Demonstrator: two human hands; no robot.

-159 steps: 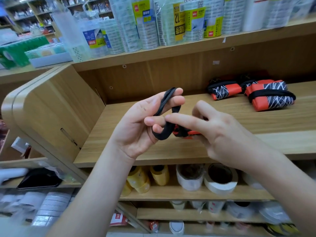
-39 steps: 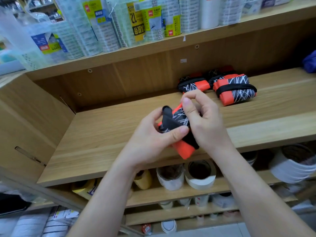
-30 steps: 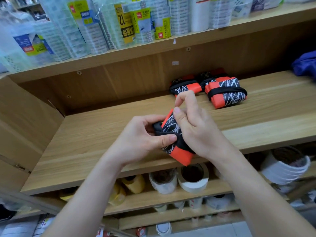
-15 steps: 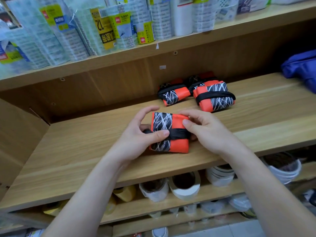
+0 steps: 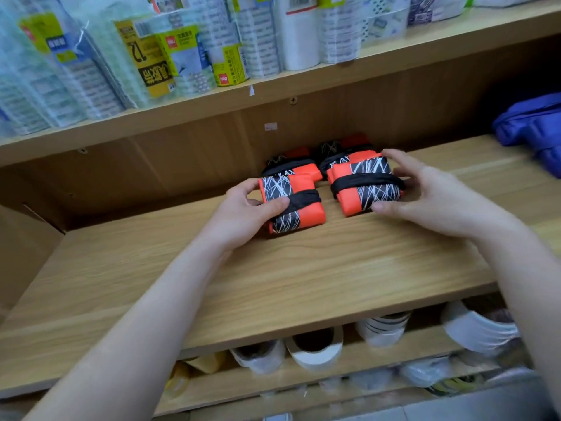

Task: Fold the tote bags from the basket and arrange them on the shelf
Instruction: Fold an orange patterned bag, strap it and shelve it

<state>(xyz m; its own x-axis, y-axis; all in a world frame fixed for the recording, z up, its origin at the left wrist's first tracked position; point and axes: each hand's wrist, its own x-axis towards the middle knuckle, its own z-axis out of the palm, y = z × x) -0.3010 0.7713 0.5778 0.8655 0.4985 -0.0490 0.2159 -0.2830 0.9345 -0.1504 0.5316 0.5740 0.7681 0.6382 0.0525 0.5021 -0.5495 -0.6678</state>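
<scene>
Arms stretch forward over shelf [image 5: 303, 268], left hand [image 5: 243, 214] clamping left bundle [image 5: 299, 205], right hand [image 5: 437, 199] clamping right bundle [image 5: 364, 186].

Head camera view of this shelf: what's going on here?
A person is lining up folded orange-and-black tote bags on the wooden shelf. The left hand holds the left bag, thumb over its black strap, with the bag resting on the shelf. The right hand is curled round the right bag beside it. Two more folded bags sit behind them near the back panel. Blue fabric lies at the far right.
</scene>
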